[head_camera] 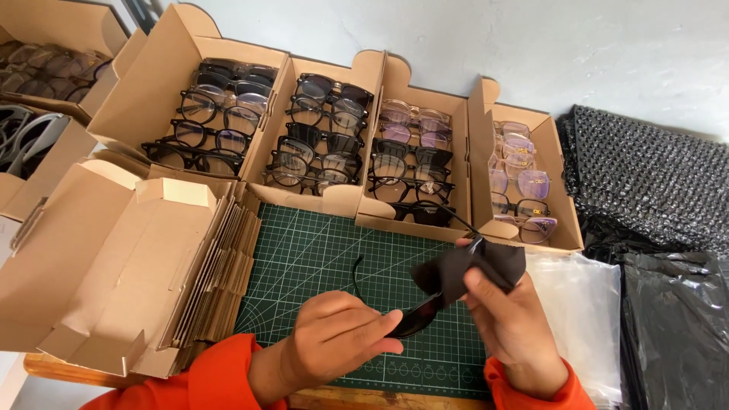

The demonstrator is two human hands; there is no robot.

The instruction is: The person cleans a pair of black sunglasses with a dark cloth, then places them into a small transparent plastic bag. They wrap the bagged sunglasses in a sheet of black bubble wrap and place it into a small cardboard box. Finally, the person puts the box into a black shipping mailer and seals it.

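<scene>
Left hand (334, 345) grips black glasses (414, 317) over the green cutting mat (319, 254), bench centre. Right hand (512, 323) pinches a dark cloth (474, 267) against the frame. Wiping appears underway; filled cardboard trays (334, 197) stand at twelve o'clock.

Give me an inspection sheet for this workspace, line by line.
Surface: green cutting mat on a wooden table.
Job's things: black glasses in the left hand; dark cloth pressed on them by the right hand.
Clutter: flat cardboard boxes stacked left; clear bags and black bags right.
Grippers: both hands gripping.
Cables: nothing seen.
Surroundings: open boxes of glasses behind the mat; black bubble wrap.
</scene>
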